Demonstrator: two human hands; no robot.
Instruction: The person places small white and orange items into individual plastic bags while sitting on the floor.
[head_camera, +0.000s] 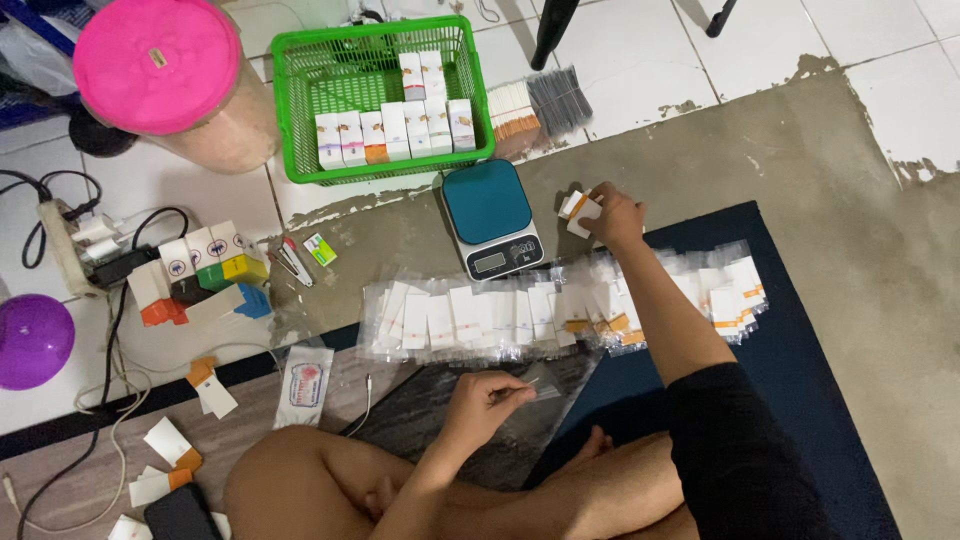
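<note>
On the floor, a person sits cross-legged at the edge of a dark blue rectangular mat (800, 400). Beyond it stands a green plastic mesh basket (300, 120) holding a row of small upright white cartons with coloured bands (395, 132), plus two more behind. Left of the basket stands a large clear jar with a round pink lid (160, 65), filled with pale material. A teal-topped digital scale (490, 215) sits just in front of the basket. Between scale and legs, overlapping clear plastic sleeves with white and orange cards (560, 315) lie in a long row. At far left, loose white cartons with blue, green, yellow and orange ends (200, 270) are grouped near a power strip.

Right hand (612, 215): extended beside the scale, gripping a small white-and-orange folded carton (578, 212).

Left hand (485, 400): fingers pinched on an empty clear plastic sleeve (540, 385), held above the knees.
</note>
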